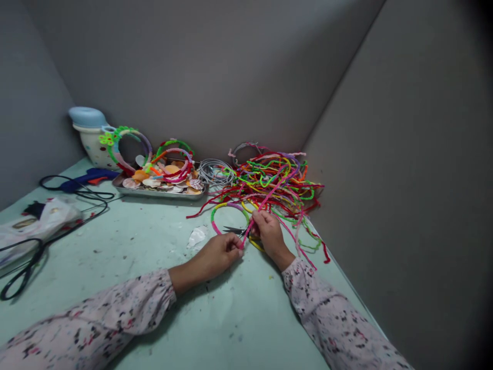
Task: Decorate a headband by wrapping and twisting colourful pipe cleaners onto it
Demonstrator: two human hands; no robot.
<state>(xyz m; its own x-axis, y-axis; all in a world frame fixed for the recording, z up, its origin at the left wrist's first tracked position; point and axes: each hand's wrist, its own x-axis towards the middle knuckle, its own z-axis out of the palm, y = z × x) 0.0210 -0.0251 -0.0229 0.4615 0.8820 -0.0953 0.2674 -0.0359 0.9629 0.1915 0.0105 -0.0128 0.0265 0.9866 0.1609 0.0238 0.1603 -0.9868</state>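
Between my two hands runs a pink pipe cleaner (pixel 267 197), slanting up and away to the right. My left hand (pixel 224 252) pinches its lower end, and my right hand (pixel 268 234) grips it a little higher up. Just beyond my fingers lies a ring wrapped in green, purple and pink (pixel 213 218). A pair of scissors (pixel 234 230) with dark blades and yellow handles rests partly across that ring, and my right hand hides some of it. Behind my right hand spreads a tangled heap of colourful pipe cleaners (pixel 277 172).
A metal tray (pixel 162 193) of seashells bears several wrapped rings. Beside it sits a coil of grey wire (pixel 217 172). Farther left are a blue glue gun (pixel 82 180), its black cord (pixel 57 234), a plastic bag (pixel 42 221) and a white jar with blue lid (pixel 94 139). Grey walls enclose the table.
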